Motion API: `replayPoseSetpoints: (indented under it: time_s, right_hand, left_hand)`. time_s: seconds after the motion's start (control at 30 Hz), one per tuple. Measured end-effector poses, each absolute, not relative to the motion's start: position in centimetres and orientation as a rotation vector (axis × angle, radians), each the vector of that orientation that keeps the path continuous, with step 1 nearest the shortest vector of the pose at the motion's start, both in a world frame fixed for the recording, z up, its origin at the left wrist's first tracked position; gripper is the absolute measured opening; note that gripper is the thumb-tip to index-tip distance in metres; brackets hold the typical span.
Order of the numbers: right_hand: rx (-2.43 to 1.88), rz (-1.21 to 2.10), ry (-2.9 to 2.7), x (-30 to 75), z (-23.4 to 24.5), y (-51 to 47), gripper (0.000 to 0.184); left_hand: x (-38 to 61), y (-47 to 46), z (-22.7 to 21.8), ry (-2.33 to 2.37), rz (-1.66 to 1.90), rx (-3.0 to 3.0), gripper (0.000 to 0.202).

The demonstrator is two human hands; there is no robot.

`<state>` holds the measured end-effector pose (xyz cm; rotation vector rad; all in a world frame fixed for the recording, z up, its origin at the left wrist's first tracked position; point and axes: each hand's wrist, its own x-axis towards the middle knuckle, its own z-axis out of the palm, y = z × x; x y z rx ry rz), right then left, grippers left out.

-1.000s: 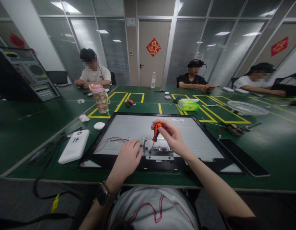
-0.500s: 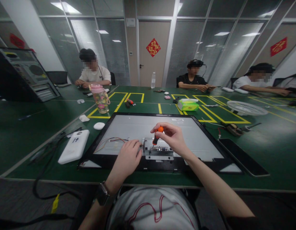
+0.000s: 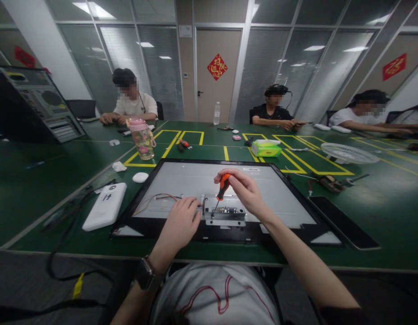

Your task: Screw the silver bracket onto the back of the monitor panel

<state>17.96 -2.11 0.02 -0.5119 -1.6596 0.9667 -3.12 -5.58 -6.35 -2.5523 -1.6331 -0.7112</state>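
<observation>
A monitor lies face down on the green table, its grey back panel [image 3: 182,180] framed in black. Near its front edge sits a small metal board cover [image 3: 225,216]. My right hand [image 3: 244,192] is closed around an orange-handled screwdriver [image 3: 222,187], whose tip points down onto the left part of the metal cover. My left hand [image 3: 178,223] rests on the panel just left of the cover, fingers curled against its edge. Thin coloured wires [image 3: 155,198] run across the panel to the left of that hand.
A white power bank [image 3: 105,206] and black cables lie left of the monitor. A black phone [image 3: 344,221] lies to the right. Farther back stand a pink-lidded bottle [image 3: 142,139], a green tissue pack [image 3: 266,147] and a white fan grille [image 3: 347,152]. Three people sit across the table.
The screwdriver handle dipped and rose again in my right hand as my fingers turned it; its tip stays on the same spot. My left hand has not moved.
</observation>
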Motion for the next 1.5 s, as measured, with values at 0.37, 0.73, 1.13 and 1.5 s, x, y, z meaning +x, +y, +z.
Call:
replayPoseSetpoints:
  time_s: [0.37, 0.73, 1.13, 1.5]
  right_hand:
    - [-0.448, 1.15, -1.589, 17.59, 0.24, -2.52, 0.019]
    - [-0.421, 1.111, -1.567, 17.48, -0.06, -2.18, 0.017]
    - [-0.47, 1.103, -1.532, 17.94, -0.35, -1.75, 0.019]
    - [-0.452, 1.068, -1.557, 17.88, -0.45, -1.67, 0.01]
  left_hand:
    - [-3.17, -5.58, -6.41, -1.615, -0.732, -2.544, 0.023]
    - [-3.05, -5.63, -6.19, -1.626, -0.719, -2.554, 0.023]
    - [-3.17, -5.5, -6.47, -1.619, -0.738, -2.547, 0.023]
    - [-3.13, -5.54, -6.44, -1.632, -0.694, -2.55, 0.024]
